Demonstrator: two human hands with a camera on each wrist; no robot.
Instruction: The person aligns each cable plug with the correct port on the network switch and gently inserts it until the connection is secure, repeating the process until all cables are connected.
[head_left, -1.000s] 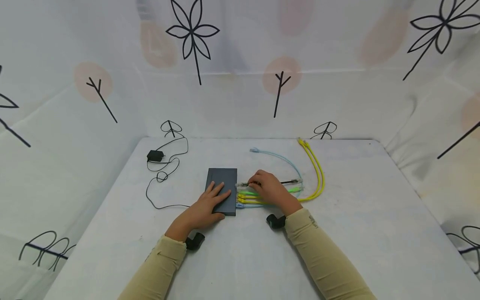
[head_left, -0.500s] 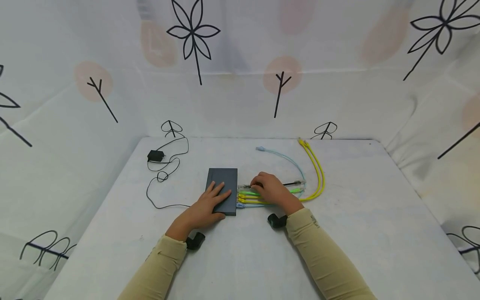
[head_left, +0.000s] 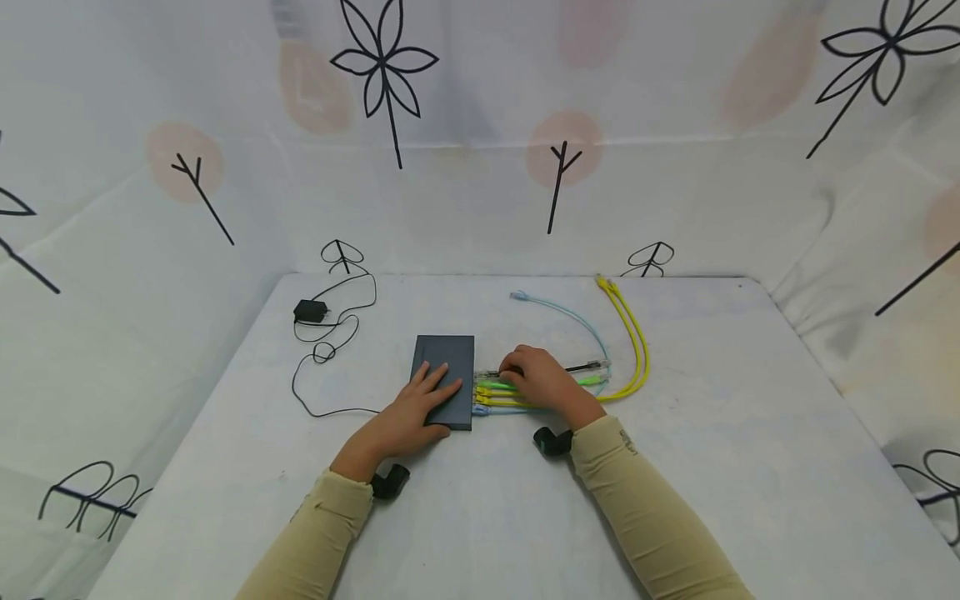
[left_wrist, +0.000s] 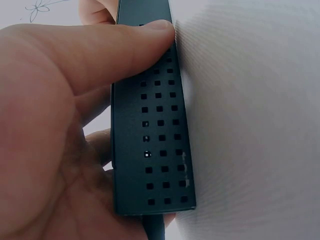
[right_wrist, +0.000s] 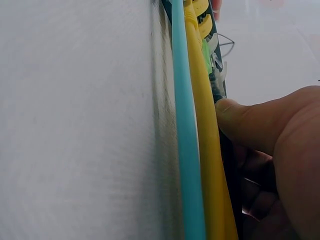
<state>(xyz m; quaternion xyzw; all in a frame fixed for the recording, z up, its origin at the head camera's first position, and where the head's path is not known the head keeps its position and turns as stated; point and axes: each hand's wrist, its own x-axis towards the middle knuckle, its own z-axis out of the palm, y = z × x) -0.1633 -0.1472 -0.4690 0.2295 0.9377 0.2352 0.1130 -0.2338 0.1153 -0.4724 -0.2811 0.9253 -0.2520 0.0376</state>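
Observation:
A dark grey network switch [head_left: 453,354] lies flat on the table. My left hand [head_left: 408,417] rests on it, fingers spread over the top. In the left wrist view the thumb [left_wrist: 125,47] lies along its vented side [left_wrist: 160,145]. My right hand [head_left: 542,379] pinches a short black network cable [head_left: 581,367] close to its clear plug [head_left: 486,374], which is right at the switch's right edge. Below it, a green cable [head_left: 590,381], yellow cables [head_left: 641,358] and a light blue cable [head_left: 558,308] run to the same edge. Curled fingers hide the black cable's middle.
A black power adapter [head_left: 311,311] lies at the back left, its thin looped cord [head_left: 341,412] running toward the switch and under the left hand. The white table [head_left: 480,517] ends at a patterned cloth backdrop [head_left: 480,208].
The right hand has shifted slightly to the right with the black cable. The light blue cable's free end has slid right and a little back. The left hand stays in place.

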